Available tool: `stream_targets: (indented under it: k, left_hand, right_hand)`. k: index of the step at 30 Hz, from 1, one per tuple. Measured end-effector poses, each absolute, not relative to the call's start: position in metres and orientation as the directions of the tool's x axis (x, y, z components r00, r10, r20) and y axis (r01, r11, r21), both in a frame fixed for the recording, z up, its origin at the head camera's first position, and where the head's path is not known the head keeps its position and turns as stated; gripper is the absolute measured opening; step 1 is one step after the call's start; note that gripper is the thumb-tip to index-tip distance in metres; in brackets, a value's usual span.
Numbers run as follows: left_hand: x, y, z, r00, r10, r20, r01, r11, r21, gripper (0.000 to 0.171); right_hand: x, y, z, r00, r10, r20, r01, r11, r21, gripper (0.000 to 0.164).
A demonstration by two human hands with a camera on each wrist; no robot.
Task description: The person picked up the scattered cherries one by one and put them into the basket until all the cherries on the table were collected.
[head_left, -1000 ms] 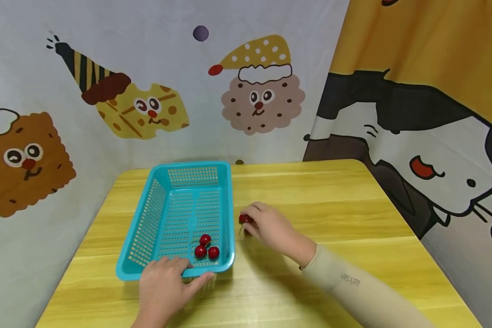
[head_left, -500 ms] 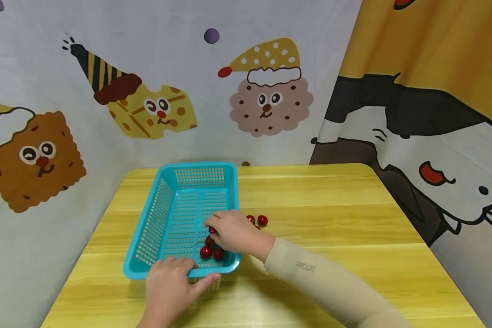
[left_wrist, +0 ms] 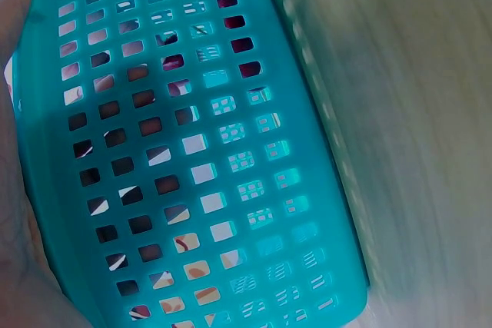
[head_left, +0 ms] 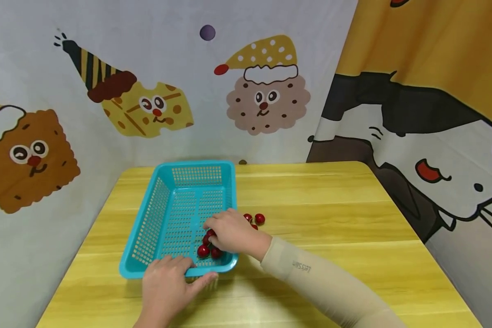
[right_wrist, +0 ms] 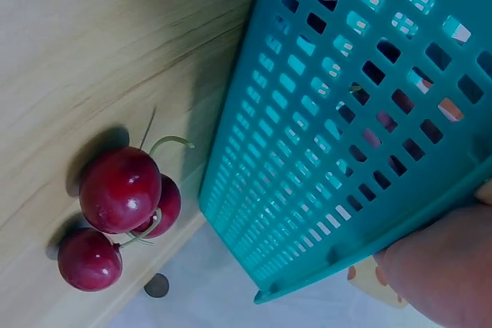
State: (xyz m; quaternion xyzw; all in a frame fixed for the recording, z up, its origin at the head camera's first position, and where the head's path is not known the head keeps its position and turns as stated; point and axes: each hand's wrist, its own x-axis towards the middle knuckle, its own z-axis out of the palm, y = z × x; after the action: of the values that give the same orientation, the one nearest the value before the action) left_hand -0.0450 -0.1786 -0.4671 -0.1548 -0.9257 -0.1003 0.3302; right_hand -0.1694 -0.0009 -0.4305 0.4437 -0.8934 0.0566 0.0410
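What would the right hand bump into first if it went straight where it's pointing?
Probably the blue basket's left wall, across from the right hand. Depth is unclear, though, so the basket's floor might come first.

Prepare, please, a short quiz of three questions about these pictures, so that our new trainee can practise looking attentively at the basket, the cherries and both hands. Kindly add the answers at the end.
1. How many cherries lie on the table outside the basket?
2. True or false: the left hand holds the basket at its near side.
3. Where is the right hand?
A. Flat on the table
B. Partly inside the basket
C. At the basket's far side

Key:
1. Three
2. True
3. B
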Motion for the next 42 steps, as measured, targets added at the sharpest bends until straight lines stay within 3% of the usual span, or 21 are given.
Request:
stream_targets:
  k: [9, 16, 20, 25, 29, 35, 42]
  left_hand:
    - [-0.045, -0.179, -0.468, -0.725, 0.218, 0.653, 0.358, 0.929, 0.087, 0.062]
    - [-0.045, -0.179, -0.467, -0.723, 0.219, 0.656, 0.359, 0.929, 0.085, 0.062]
    - [-0.045, -0.178, -0.466, -0.732, 0.22, 0.645, 0.354, 0.931, 0.084, 0.061]
    - [-0.044, -0.178, -0.467, -0.734, 0.215, 0.644, 0.35, 0.932, 0.088, 0.06]
    - [-0.045, -0.178, -0.468, -0.739, 0.212, 0.64, 0.343, 0.935, 0.086, 0.06]
    - [-0.044, -0.178, -0.469, -0.761, 0.21, 0.614, 0.328, 0.941, 0.086, 0.061]
    - [-0.043, -0.178, -0.468, -0.754, 0.211, 0.622, 0.333, 0.939, 0.085, 0.062]
  right_hand:
    - [-0.169, 0.001, -0.43, -0.613, -0.779, 0.133, -0.79, 0.599, -0.131, 0.029]
    - [-0.18, 0.021, -0.433, -0.571, -0.675, 0.466, -0.811, 0.553, -0.191, 0.02]
    - [-0.19, 0.037, -0.441, -0.612, -0.523, 0.594, -0.753, 0.615, -0.235, 0.018]
    - [-0.193, 0.056, -0.451, -0.732, -0.45, 0.512, -0.63, 0.734, -0.256, 0.023]
    - [-0.191, 0.066, -0.458, -0.793, -0.486, 0.368, -0.573, 0.801, -0.176, 0.027]
    - [-0.189, 0.073, -0.469, -0.796, -0.558, 0.235, -0.591, 0.8, -0.102, 0.028]
    - [-0.19, 0.076, -0.476, -0.768, -0.591, 0.248, -0.629, 0.769, -0.116, 0.019]
